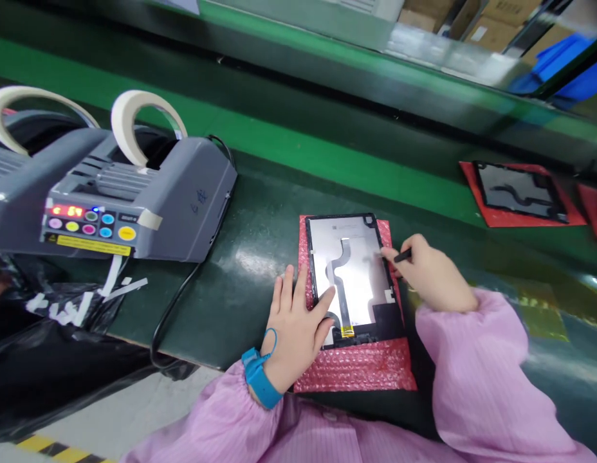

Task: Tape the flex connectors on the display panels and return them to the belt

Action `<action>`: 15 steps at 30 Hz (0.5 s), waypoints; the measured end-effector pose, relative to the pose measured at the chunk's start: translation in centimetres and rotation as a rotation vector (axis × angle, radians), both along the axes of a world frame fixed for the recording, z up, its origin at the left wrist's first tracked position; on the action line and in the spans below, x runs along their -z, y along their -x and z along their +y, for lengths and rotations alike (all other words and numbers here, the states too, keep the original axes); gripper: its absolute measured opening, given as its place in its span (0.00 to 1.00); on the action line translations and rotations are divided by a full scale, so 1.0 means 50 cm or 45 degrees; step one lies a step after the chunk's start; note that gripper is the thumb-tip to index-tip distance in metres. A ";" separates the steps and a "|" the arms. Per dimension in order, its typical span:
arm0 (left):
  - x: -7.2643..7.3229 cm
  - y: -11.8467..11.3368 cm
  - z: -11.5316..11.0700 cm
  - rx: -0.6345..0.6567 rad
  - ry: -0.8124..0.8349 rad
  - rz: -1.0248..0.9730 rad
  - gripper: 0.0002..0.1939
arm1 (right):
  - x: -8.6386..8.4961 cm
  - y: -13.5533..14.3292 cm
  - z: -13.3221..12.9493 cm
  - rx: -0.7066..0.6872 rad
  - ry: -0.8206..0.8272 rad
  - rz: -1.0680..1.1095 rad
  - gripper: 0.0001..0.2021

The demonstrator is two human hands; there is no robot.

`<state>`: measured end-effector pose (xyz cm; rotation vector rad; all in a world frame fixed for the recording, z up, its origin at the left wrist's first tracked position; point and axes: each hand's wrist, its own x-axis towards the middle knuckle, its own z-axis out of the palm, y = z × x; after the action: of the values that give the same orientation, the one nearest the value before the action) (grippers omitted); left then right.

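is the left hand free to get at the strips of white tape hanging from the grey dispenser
Probably yes: the left hand only rests flat on the panel on the pink bubble-wrap sheet, holding nothing, and the green bench top between it and the white tape strips is bare apart from a black cable.

Two hands are at work: the left hand (pixel 298 321) and the right hand (pixel 431 273). Two tablet panels show, one near (pixel 356 270) and one far right (pixel 520 190). Two tape rolls (pixel 134 122) sit on one grey tape dispenser (pixel 134 206) at left. One blue wrist strap (pixel 260 379), one pink bubble-wrap pad (pixel 356 370).
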<state>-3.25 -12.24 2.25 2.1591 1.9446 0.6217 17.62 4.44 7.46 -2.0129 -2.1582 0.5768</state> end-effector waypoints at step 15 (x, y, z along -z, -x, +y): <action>0.011 0.014 0.006 -0.021 -0.162 0.136 0.24 | 0.006 0.099 0.225 -0.031 -0.384 1.197 0.21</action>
<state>-3.95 -11.94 1.70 2.2981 2.0301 0.6631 12.69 15.69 7.14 -1.1816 -1.5527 0.8966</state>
